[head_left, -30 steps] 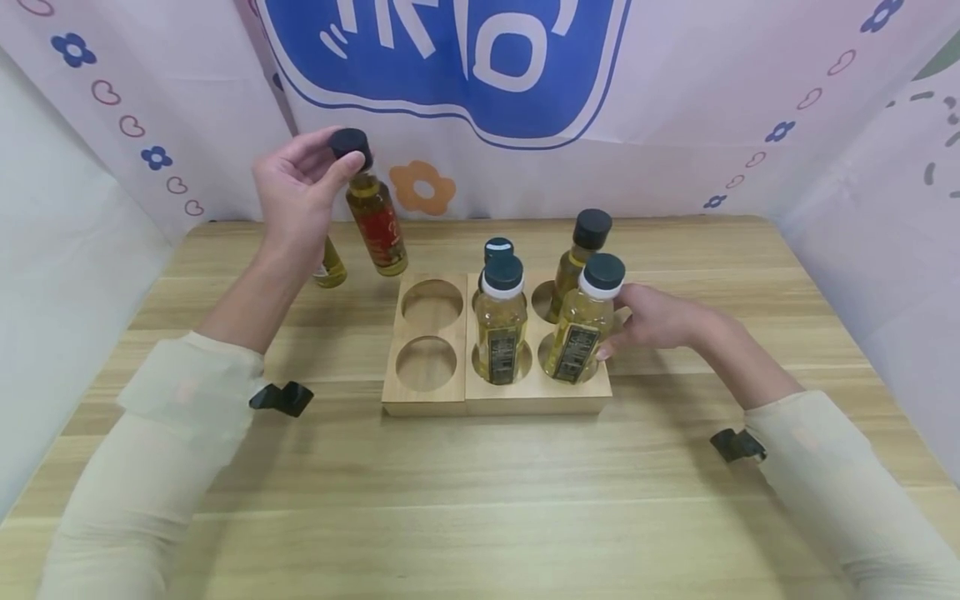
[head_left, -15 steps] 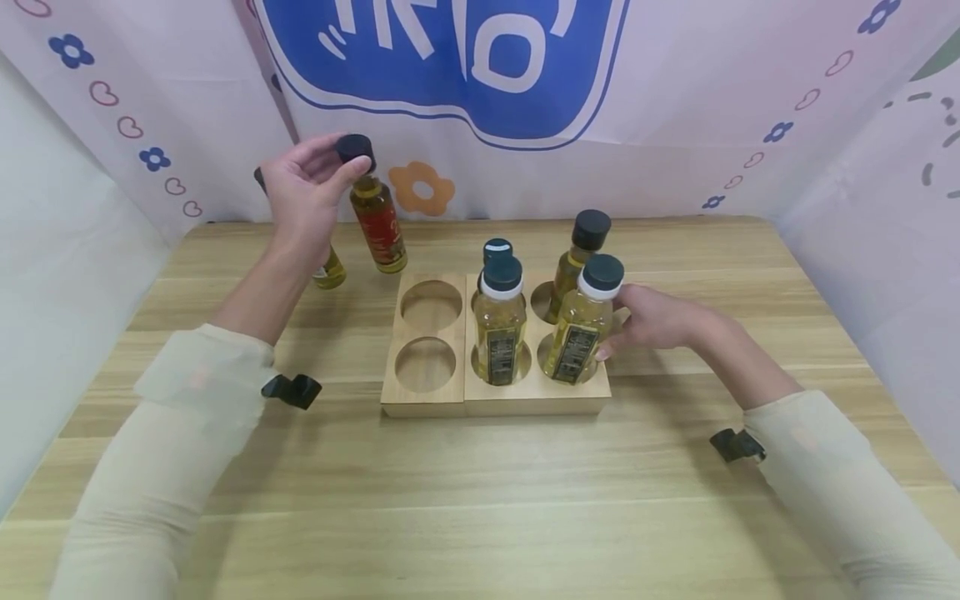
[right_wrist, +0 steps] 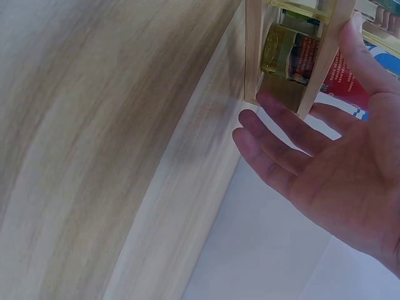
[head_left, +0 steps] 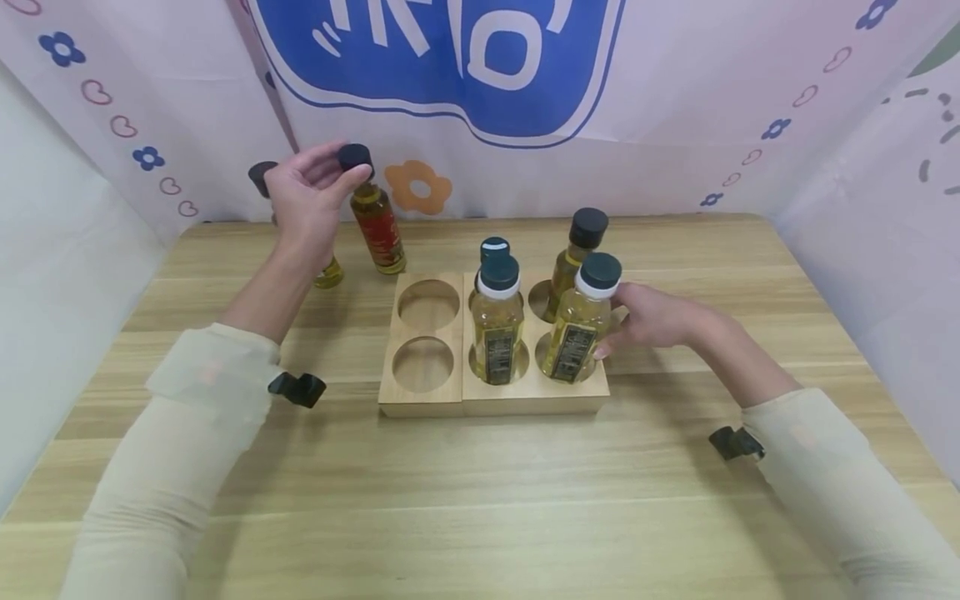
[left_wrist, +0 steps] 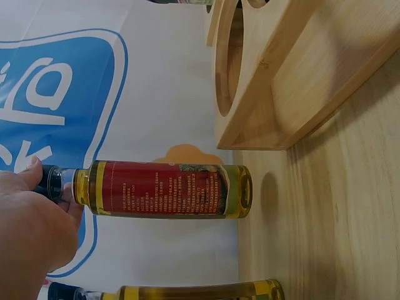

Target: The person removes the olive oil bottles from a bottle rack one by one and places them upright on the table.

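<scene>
The red-labelled bottle (head_left: 377, 227) has come down from its tilt and now seems to stand on the tabletop near the far-left corner, left hand (head_left: 307, 196) pinching its cap. The right hand (head_left: 651, 317), fingers straight, steadies the wooden rack (head_left: 525, 398), which has 2 holes free.

You see a glossy clear bottle (head_left: 377, 223) with a matt black cap, and a smooth light wood rack (head_left: 491, 392).

A pale wooden tabletop (head_left: 480, 500) is enclosed by pink fabric walls (head_left: 712, 100) printed with flowers, hearts and a blue logo (head_left: 442, 58).
</scene>
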The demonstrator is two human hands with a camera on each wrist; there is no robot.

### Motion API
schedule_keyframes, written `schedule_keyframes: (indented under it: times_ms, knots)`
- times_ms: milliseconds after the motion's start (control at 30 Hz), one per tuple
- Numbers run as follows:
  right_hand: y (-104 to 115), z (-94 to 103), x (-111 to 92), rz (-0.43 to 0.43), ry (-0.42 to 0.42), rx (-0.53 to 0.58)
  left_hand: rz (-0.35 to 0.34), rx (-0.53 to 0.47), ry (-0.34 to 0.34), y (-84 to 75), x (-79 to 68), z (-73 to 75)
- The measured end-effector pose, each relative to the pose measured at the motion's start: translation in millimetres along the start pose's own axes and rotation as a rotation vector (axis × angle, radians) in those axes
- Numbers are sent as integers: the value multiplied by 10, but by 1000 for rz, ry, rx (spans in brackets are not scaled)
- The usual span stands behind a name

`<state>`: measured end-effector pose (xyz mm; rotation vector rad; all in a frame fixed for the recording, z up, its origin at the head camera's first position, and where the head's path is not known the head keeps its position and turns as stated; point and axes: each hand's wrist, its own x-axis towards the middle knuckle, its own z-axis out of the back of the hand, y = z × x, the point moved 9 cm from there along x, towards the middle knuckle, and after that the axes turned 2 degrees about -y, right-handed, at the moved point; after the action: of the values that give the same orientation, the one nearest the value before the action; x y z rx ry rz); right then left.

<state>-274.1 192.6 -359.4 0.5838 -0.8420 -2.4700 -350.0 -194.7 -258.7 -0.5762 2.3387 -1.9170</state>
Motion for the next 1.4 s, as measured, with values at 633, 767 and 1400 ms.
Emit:
schedule_keyframes:
  times_ms: [633, 767, 1400]
  knots:
    - [41, 0, 1, 5, 3, 4, -5, 33, 0, 138, 29, 48]
    - [45, -8, -1, 14, 4, 18, -6, 51, -7, 156, 39, 59]
    - [49, -12, 2, 19, 5, 29, 28, 83, 26, 207, 71, 83]
